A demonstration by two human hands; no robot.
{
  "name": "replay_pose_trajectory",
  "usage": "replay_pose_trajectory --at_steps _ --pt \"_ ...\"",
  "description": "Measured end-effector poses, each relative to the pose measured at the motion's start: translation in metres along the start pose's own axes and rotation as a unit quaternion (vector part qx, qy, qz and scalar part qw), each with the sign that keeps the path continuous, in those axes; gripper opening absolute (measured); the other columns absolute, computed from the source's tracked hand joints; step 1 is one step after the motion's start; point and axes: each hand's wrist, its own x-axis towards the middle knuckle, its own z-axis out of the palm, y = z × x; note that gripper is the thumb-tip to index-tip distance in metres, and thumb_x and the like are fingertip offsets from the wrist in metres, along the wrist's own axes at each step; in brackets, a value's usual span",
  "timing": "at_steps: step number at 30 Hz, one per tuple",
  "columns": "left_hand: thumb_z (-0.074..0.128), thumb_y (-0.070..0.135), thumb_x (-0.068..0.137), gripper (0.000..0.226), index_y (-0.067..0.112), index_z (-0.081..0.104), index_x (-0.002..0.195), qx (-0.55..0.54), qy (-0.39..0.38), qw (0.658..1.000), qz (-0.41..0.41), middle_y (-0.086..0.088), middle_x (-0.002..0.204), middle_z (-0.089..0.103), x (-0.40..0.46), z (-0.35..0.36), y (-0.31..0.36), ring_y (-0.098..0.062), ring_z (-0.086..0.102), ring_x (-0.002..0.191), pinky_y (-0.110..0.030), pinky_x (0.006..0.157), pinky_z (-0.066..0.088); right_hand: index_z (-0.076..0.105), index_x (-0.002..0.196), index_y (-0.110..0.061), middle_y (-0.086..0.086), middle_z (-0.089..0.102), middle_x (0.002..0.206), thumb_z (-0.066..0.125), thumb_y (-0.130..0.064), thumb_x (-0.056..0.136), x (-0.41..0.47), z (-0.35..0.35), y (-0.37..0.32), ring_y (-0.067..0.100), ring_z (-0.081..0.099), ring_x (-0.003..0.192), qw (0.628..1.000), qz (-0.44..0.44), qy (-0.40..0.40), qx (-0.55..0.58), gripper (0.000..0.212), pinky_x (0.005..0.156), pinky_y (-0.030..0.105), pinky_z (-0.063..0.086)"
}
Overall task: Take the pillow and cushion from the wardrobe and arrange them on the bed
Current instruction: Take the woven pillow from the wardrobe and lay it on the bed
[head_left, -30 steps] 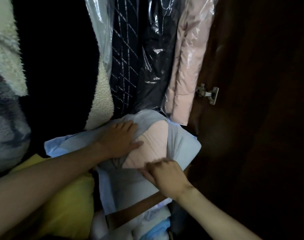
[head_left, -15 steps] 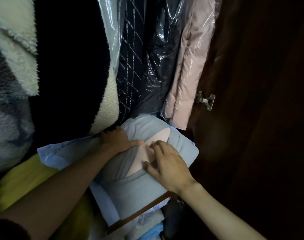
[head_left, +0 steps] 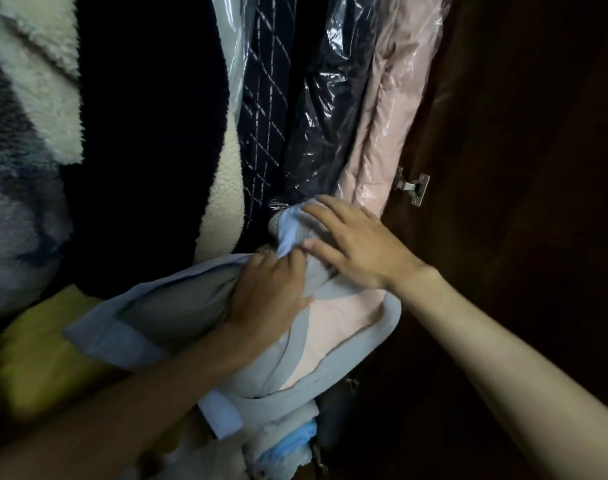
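Observation:
A pillow in a pale blue-grey cover, with a pink inner pillow showing through the cover's opening, lies at the bottom of the wardrobe. My left hand grips the cover fabric at the top of the pillow. My right hand rests flat on the pillow's far upper end, fingers spread, beside a bunched blue fold. A yellow cushion sits to the left, partly under the pillow.
Clothes hang above: a fleece coat, a dark checked garment, and a black and a pink jacket in plastic covers. The dark wooden wardrobe door with a metal hinge stands right. Folded blue cloth lies below.
My right hand has moved up from the pink opening to the pillow's far end. My left hand has shifted right and bunched the cover. The pillow has tilted and come forward.

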Motion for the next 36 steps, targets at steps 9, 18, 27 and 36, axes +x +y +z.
replay_pose_trajectory --at_steps 9,18,27,36 --pt "0.048 0.040 0.099 0.042 0.013 0.042 0.131 0.001 -0.125 0.991 0.043 -0.008 0.128 0.054 -0.049 -0.056 0.026 -0.028 0.044 0.121 -0.042 0.102 0.031 0.037 0.157 -0.031 -0.004 0.033 0.164 0.033 -0.054 0.106 -0.018 0.017 -0.011 0.019 0.019 0.154 0.996 -0.041 -0.033 -0.069 0.056 0.124 0.056 0.008" --pt "0.049 0.006 0.087 0.029 0.011 0.061 0.113 -0.093 -0.074 0.992 0.037 -0.012 0.111 0.066 0.011 -0.031 -0.075 -0.035 0.063 0.096 -0.042 0.079 0.051 0.037 0.156 -0.037 -0.012 0.020 0.168 0.022 -0.053 0.107 -0.115 0.038 -0.020 0.014 0.005 0.157 0.992 0.100 0.065 0.043 0.054 0.122 0.064 0.006" --pt "0.020 0.083 0.088 0.082 0.045 -0.005 0.156 -0.042 -0.235 0.956 0.171 0.001 0.167 -0.013 0.027 0.157 -0.056 -0.024 -0.009 0.153 -0.063 0.120 -0.006 0.012 0.159 -0.049 -0.027 -0.007 0.167 0.033 -0.072 0.098 -0.208 0.070 -0.027 0.003 -0.016 0.154 0.934 0.298 0.079 0.180 0.069 0.117 0.061 0.025" --pt "0.017 0.104 0.062 0.099 0.063 -0.019 0.144 -0.058 -0.214 0.968 0.120 0.001 0.165 -0.023 0.057 0.215 -0.045 -0.031 -0.017 0.151 -0.076 0.110 -0.009 -0.012 0.162 -0.025 0.007 -0.008 0.171 0.036 -0.094 0.074 -0.279 0.120 -0.046 0.027 -0.006 0.157 0.832 0.531 -0.009 0.162 0.122 0.126 0.054 0.014"
